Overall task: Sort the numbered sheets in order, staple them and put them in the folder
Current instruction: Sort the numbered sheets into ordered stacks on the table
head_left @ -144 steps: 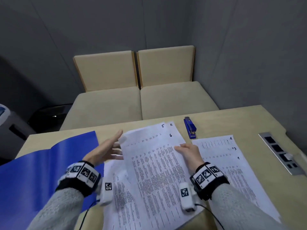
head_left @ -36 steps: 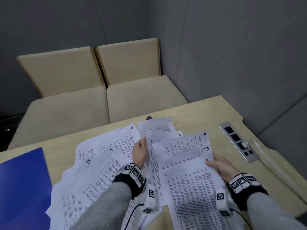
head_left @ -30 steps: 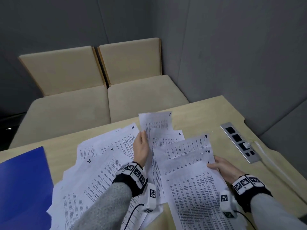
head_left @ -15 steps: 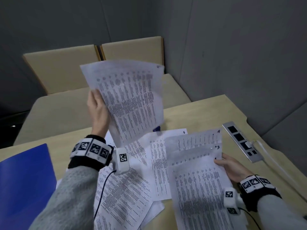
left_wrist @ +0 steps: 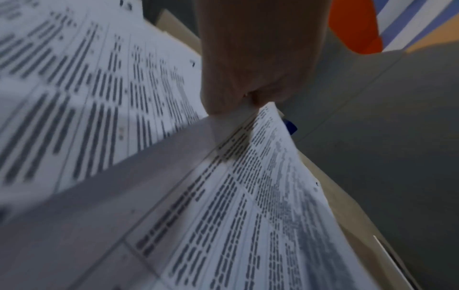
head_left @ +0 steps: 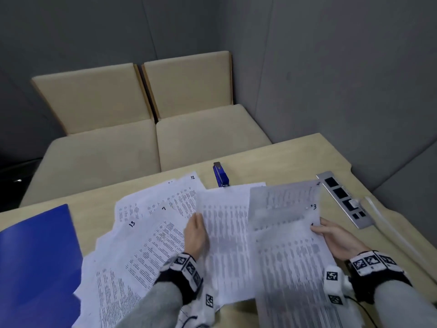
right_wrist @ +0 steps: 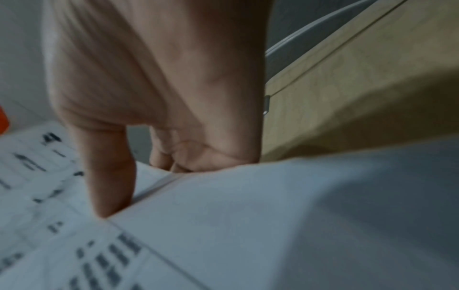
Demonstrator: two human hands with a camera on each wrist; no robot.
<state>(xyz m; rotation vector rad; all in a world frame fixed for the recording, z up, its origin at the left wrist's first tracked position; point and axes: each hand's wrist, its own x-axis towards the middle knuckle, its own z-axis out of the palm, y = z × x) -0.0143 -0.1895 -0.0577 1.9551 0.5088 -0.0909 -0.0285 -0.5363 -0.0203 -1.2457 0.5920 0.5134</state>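
Observation:
Printed numbered sheets cover the table (head_left: 279,159). My left hand (head_left: 195,229) pinches the left edge of one printed sheet (head_left: 224,245), which lies low and blurred across the middle; the left wrist view shows the pinch (left_wrist: 236,107) on that sheet (left_wrist: 248,196). My right hand (head_left: 319,229) grips the right edge of the right stack (head_left: 290,256), where a 3 shows; in the right wrist view its thumb (right_wrist: 109,176) lies on top of the stack (right_wrist: 248,215) and the fingers curl under. Loose sheets marked 12, 13 and 7 (head_left: 146,233) fan out to the left. A blue stapler (head_left: 221,177) sits behind them. The blue folder (head_left: 35,256) lies open at far left.
A metal socket panel (head_left: 343,200) is set into the table at right, with a clear tube beside it. A beige bench (head_left: 153,143) stands beyond the far edge of the table. Grey walls close in behind and on the right.
My left hand has brought the sheet it held high in the air down to table level, towards the right stack. My right hand has kept its hold on that stack.

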